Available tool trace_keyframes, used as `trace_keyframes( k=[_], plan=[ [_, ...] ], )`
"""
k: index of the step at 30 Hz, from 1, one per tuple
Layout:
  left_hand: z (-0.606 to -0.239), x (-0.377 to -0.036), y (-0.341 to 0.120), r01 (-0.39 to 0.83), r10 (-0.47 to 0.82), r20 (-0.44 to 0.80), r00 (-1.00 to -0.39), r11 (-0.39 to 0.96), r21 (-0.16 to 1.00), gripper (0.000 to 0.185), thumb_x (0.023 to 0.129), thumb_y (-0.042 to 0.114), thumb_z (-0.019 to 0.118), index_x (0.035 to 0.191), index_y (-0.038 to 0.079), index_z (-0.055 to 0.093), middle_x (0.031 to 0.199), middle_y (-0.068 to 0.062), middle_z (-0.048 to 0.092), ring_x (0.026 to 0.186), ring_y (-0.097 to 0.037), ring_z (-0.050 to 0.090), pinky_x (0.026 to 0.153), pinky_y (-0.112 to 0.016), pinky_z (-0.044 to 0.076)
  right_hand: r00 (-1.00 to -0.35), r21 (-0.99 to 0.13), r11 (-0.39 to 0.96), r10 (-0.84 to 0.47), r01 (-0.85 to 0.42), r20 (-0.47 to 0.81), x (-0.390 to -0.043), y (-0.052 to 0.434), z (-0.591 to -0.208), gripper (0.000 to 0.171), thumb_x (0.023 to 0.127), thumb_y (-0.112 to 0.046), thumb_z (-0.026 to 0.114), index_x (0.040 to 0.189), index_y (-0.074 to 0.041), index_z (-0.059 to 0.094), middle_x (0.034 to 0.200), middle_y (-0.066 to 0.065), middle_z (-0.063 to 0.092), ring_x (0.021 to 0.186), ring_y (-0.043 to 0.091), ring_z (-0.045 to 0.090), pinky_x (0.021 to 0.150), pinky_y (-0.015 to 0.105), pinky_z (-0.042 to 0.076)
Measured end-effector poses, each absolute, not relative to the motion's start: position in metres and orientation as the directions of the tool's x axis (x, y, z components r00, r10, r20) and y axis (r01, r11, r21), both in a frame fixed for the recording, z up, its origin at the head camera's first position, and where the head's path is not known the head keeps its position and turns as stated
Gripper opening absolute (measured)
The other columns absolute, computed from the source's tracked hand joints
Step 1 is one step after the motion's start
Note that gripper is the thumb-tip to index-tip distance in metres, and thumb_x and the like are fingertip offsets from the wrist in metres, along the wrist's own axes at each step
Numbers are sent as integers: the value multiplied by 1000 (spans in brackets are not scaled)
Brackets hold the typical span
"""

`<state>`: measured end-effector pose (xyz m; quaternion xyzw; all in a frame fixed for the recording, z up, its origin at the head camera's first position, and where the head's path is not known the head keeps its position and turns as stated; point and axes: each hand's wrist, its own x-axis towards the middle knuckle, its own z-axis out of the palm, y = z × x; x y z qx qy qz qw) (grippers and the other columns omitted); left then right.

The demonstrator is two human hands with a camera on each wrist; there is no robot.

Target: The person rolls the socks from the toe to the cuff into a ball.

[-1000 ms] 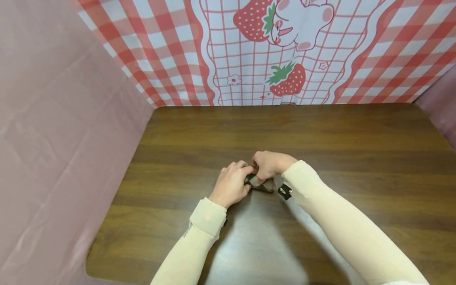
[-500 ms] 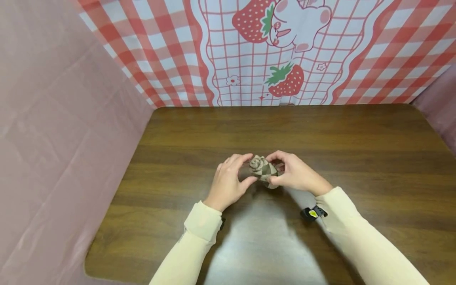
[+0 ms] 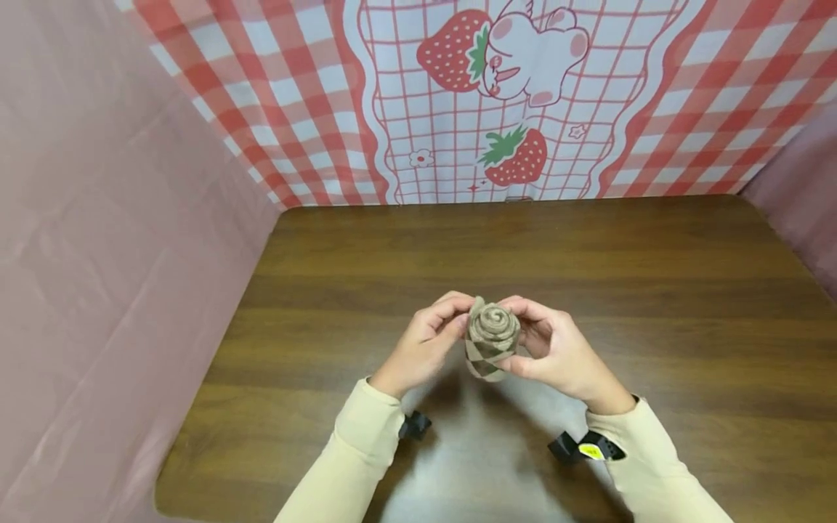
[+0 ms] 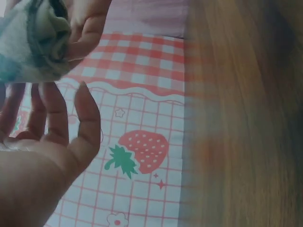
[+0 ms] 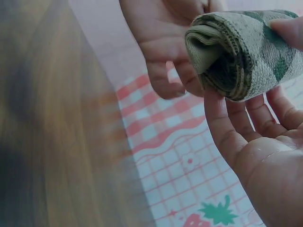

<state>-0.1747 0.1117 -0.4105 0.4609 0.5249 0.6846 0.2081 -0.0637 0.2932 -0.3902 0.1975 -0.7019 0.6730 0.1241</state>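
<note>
- Both hands have drawn back toward the person since half a second ago, lifting the rolled sock (image 3: 492, 340) clear of the table (image 3: 654, 290) and turning it upright, its spiral end now facing the head camera.
- Left hand (image 3: 425, 347) sits at nine o'clock of the roll, fingertips curled in and touching its upper edge; the left wrist view shows the fingers (image 4: 52, 118) fairly straight and spread below the bundle, so the hold is a light one.
- Right hand (image 3: 556, 352) sits at three o'clock, thumb and fingers bent round the roll and pinching it; the right wrist view shows the roll (image 5: 241, 52) lying across the fingers (image 5: 236, 127), the open palm beneath.
- Sock is brown-grey with a darker diamond pattern, wound tight, held above the table's middle, toward six o'clock.
- Cream sleeves (image 3: 366, 443) cover both forearms; black wrist straps (image 3: 585, 447) show at the cuffs.
- At twelve o'clock hangs a red-checked cloth (image 3: 275, 94) printed with strawberries; plain pink sheeting (image 3: 98, 254) stands at nine o'clock.
</note>
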Motion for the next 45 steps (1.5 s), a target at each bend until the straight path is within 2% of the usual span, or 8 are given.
trace_keyframes(
  k=[8,13,21,28,34,40,43,45],
  plan=[
    [-411,-178,105,138,800,480,-361,-463,875,42,101,29,57,103,-12,52,109,-7,55,104,-17,53,92,-32,44,-892,-882,152,-154,-447,425,-52,285,-380,54,66,23,73,115,6,57,114,15,58,106,20,58,93,28,48],
    [-410,-177,105,129,775,511,-371,-503,855,52,94,37,64,99,-12,49,106,-2,55,100,-16,53,90,-31,46,-891,-883,140,-153,-448,427,-48,282,-376,52,64,21,78,110,4,59,118,17,58,110,22,58,96,30,47],
    [-406,-172,109,183,683,574,-452,-559,809,42,92,31,70,84,-7,53,92,1,53,87,-15,51,78,-28,45,-883,-876,114,-75,-469,463,-39,273,-376,51,63,25,76,109,12,59,123,11,63,117,21,58,103,32,42],
    [-399,-167,111,220,670,568,-477,-535,816,28,96,14,65,88,-10,52,95,-1,55,91,-16,54,84,-28,48,-878,-871,143,27,-470,478,-36,266,-374,51,59,27,77,106,13,59,119,16,58,113,21,58,102,32,43],
    [-390,-163,111,208,717,483,-503,-441,873,31,97,19,64,92,-10,53,97,-3,60,91,-15,58,85,-29,49,-862,-860,84,22,-503,506,-38,266,-375,47,62,26,75,102,9,58,118,14,59,111,21,59,98,30,46],
    [-384,-163,109,209,753,404,-520,-347,914,8,97,-6,55,100,-13,58,96,-11,63,90,-14,59,83,-28,49,-871,-870,-63,-9,-489,490,-41,269,-377,59,71,24,72,125,8,56,122,11,64,111,19,61,97,29,46],
    [-384,-165,106,187,789,361,-497,-309,933,14,98,-5,54,106,-14,60,100,-15,65,92,-14,61,84,-29,50,-907,-901,-139,-35,-410,419,-40,273,-377,61,75,19,72,132,1,57,124,9,65,111,18,63,95,29,48],
    [-384,-166,103,169,812,336,-476,-291,942,20,100,3,55,108,-14,61,102,-15,67,93,-14,61,84,-30,50,-929,-917,-190,-50,-352,367,-39,276,-378,56,77,17,73,127,-4,62,120,8,67,107,17,65,92,29,50]
  ],
)
